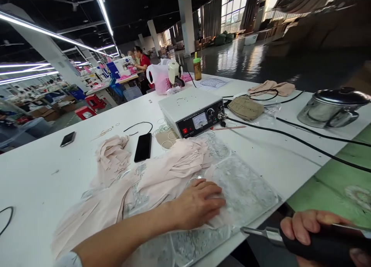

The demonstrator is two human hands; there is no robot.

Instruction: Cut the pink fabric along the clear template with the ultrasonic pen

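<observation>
Clearly, right hand (315, 230) grips tool (307, 242) lying crosswise, metal tip pointing left.

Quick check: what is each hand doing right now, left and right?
Left hand: open, pressed flat on the pale pink fabric over the clear plastic sheet.
Right hand: closed around a black handheld tool with a metal tip.

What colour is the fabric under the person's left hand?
Pale pink fabric, lying under the left hand; shows best in the head view.
</observation>
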